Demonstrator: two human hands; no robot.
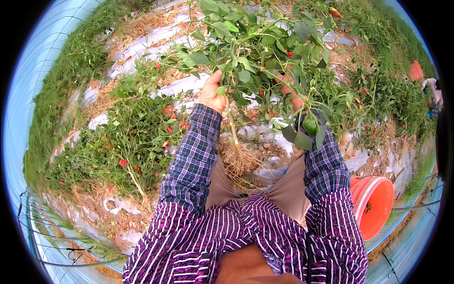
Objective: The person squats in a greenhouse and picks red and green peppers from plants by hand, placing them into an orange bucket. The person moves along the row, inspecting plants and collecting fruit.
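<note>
An uprooted pepper plant [244, 53] hangs in front of me, its leafy top pointing away and its bare roots [241, 159] dangling between my knees. My left hand [212, 93] is closed around its pale stem, above the roots. Among the leaves on the right is my right hand [289, 88], with its fingers mostly hidden by foliage, so what they hold cannot be seen. A green pepper [310, 124] hangs by my right wrist. Another green pepper [231, 27] shows near the plant's top, and a bit of red [289, 54] shows among the leaves.
At my right an orange bucket [372, 206] lies tilted, something small and green inside. Pulled pepper plants with red fruit [142, 131] lie at left. Pale plastic mulch [152, 39] and straw cover the ground. A person [433, 94] is at the far right, near an orange object [415, 70].
</note>
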